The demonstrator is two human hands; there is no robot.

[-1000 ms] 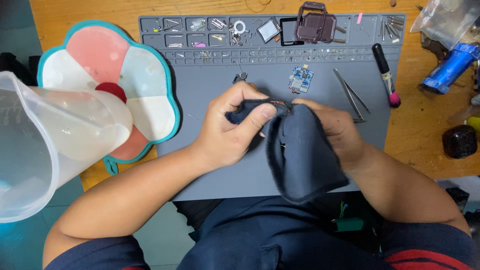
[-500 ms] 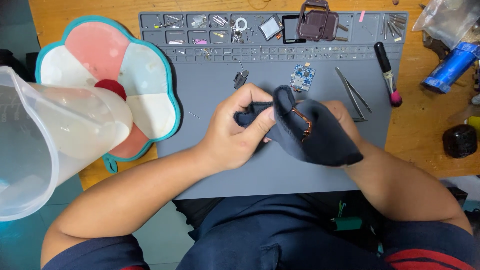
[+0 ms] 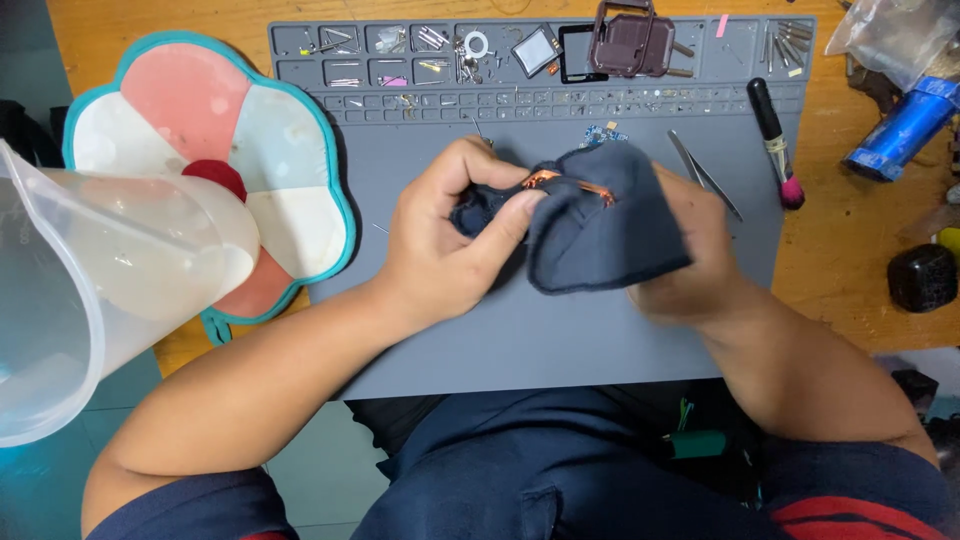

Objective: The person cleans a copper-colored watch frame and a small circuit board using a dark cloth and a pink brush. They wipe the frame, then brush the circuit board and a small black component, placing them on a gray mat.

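Over the grey work mat [image 3: 560, 330], both hands work a dark navy cloth [image 3: 600, 225]. My left hand [image 3: 450, 245] pinches one end of the cloth, its thumb pressing a thin copper-coloured part [image 3: 565, 182] that shows along the cloth's top fold. My right hand [image 3: 690, 260] lies mostly under the cloth and holds it from below and from the right. What the copper part belongs to is hidden by the fabric.
The mat's top tray [image 3: 420, 45] holds screws and small parts, a square screen piece [image 3: 537, 50] and a dark brown case [image 3: 632, 40]. Tweezers [image 3: 700, 170] and a black brush [image 3: 775, 140] lie right. A flower-shaped mat [image 3: 200, 130] and clear plastic jug [image 3: 90, 290] sit left.
The cloth has been bunched up and turned: it hung down over the right hand before, and now folds across both hands with the copper-coloured part showing at the top.
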